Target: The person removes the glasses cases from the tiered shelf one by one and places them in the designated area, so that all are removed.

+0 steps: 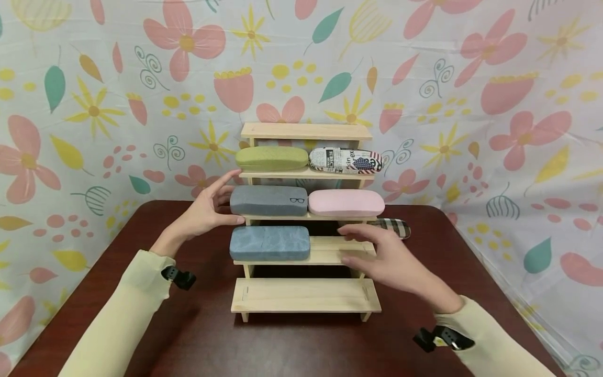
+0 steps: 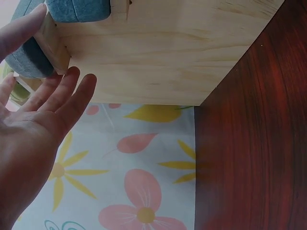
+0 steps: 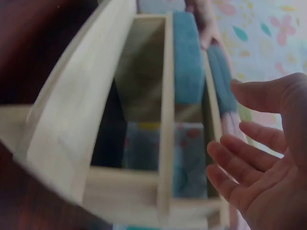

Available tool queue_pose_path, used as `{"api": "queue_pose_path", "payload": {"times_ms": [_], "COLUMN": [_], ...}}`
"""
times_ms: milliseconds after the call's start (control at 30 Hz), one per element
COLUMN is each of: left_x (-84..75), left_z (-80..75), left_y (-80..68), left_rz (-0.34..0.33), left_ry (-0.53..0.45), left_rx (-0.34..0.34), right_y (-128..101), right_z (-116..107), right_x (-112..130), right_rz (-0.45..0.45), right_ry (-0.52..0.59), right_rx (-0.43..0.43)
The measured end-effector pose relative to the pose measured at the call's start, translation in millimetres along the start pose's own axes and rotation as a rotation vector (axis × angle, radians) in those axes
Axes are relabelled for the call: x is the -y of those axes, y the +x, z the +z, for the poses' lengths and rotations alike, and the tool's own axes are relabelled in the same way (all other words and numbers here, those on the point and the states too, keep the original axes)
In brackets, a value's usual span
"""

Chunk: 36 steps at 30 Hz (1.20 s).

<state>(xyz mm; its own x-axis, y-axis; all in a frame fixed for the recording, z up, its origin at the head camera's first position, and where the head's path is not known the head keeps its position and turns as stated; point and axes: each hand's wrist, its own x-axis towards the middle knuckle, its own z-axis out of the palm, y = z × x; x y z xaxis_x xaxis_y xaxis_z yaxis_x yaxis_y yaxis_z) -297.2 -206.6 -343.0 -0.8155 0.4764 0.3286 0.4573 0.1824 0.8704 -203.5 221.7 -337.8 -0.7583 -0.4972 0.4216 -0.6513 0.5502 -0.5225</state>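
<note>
A wooden tiered rack point(image 1: 301, 296) holds several glasses cases. At its left end my left hand point(image 1: 207, 207) has the thumb at the shelf edge beside the grey case point(image 1: 264, 200), fingers extended behind. In the left wrist view that thumb point(image 2: 33, 21) lies by the end of a shelf board. My right hand point(image 1: 388, 256) reaches over the right part of the shelf with the blue case point(image 1: 269, 243), fingers spread and apart from that case. Nothing lies between the right fingers point(image 3: 244, 158) in the right wrist view. A pink case point(image 1: 346, 202) sits beside the grey one.
On a higher shelf are a green case point(image 1: 271, 158) and a newsprint-patterned case point(image 1: 346, 160). Behind the rack's right side shows a black-and-white checked case point(image 1: 395, 228). The rack stands on a dark red-brown table point(image 1: 188, 324) before a floral cloth point(image 1: 301, 63).
</note>
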Motion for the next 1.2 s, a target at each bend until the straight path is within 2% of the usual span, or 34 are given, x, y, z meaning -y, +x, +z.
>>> {"api": "queue_pose_path", "payload": {"times_ms": [300,533,967,1200], "left_x": [3.4,3.8,0.9,2.7], "left_z": [1.8,1.6,0.4,0.2], "left_y": [-0.3,-0.8,-1.7,-0.9], "left_rz": [0.002,0.013,0.021,0.021], "left_ry": [0.003,0.013,0.007,-0.008], "left_rx": [0.002,-0.009,-0.002,0.006], "right_y": [29,45,57,56], "right_z": [39,53,61,62], "right_x": [12,12,17,17], "right_rz": [0.001,-0.017,0.044,0.061], "right_ry": [0.095,0.049,-0.005,-0.003], "right_rx": [0.067,0.087,0.149,0.131]}}
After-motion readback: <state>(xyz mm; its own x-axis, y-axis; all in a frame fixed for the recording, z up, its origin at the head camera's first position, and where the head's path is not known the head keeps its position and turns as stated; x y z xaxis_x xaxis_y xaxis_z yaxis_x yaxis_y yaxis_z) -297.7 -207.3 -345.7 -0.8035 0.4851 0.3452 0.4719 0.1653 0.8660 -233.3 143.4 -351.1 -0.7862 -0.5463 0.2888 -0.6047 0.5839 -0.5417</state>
